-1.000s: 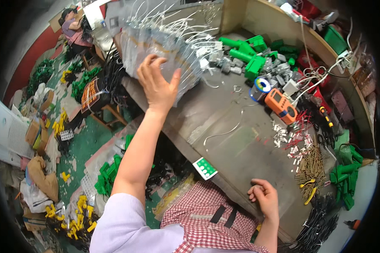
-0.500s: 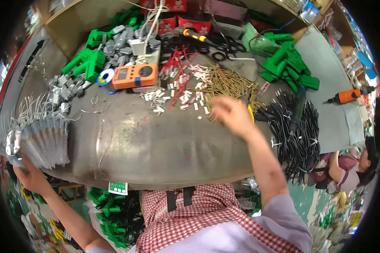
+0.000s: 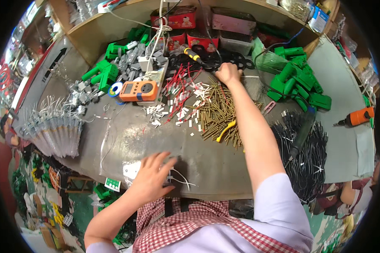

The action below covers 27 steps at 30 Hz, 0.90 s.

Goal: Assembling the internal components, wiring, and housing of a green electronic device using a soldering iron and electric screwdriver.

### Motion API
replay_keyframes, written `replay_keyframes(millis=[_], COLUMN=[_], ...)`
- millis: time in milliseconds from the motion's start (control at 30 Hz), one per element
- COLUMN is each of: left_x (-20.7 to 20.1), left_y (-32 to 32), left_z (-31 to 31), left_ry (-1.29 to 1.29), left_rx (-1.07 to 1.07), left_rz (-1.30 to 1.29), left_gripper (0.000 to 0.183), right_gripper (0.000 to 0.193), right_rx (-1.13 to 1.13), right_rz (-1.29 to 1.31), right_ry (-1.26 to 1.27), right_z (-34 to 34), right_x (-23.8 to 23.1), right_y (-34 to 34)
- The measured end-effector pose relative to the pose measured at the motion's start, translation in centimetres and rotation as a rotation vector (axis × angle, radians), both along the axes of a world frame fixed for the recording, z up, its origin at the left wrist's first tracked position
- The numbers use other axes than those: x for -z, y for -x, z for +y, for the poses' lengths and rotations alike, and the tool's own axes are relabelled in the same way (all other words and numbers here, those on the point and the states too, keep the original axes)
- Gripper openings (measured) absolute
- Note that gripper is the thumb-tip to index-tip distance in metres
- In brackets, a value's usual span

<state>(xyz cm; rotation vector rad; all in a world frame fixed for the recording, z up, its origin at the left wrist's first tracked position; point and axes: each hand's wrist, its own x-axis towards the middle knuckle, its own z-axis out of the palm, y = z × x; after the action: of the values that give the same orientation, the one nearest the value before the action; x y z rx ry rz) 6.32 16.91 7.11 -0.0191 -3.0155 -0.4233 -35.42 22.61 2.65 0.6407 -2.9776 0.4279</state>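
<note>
An orange meter, power driver and cables show a workshop.

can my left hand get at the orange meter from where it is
Probably yes: the left hand, spread open near the front edge of the tabletop, has nothing tall standing between it and the orange meter, though it would have to reach forward.

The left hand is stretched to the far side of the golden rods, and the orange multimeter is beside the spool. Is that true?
Almost: the head view shows the right hand stretched to the far side of the golden rods. The orange multimeter is beside the spool.
</note>
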Motion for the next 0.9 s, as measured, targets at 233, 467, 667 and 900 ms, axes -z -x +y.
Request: replay_keyframes(millis=[233, 467, 667, 900], left_x=[3.1, 2.8, 3.2, 4.7], left_y=[2.2, 3.7, 4.1, 1.9], left_z=[-2.3, -0.2, 0.3, 0.3], left_ry=[-0.548, -0.599, -0.228, -0.093], left_rx=[0.106, -0.152, -0.008, 0.008], left_rz=[-0.217, -0.029, 0.114, 0.177], left_gripper=[0.017, 0.009, 0.018, 0.064], right_gripper=[0.022, 0.037, 0.072, 0.103], right_rx=[-0.833, -0.527, -0.621, -0.561], right_rz=[0.115, -1.378, -0.861, -0.859], right_ry=[0.296, 1.302, 1.022, 0.837], right_z=[10.6, 12.8, 11.9, 9.2], right_x=[0.7, 1.3, 2.9, 1.6], right_y=[-25.2, -26.8, -27.9, -29.1])
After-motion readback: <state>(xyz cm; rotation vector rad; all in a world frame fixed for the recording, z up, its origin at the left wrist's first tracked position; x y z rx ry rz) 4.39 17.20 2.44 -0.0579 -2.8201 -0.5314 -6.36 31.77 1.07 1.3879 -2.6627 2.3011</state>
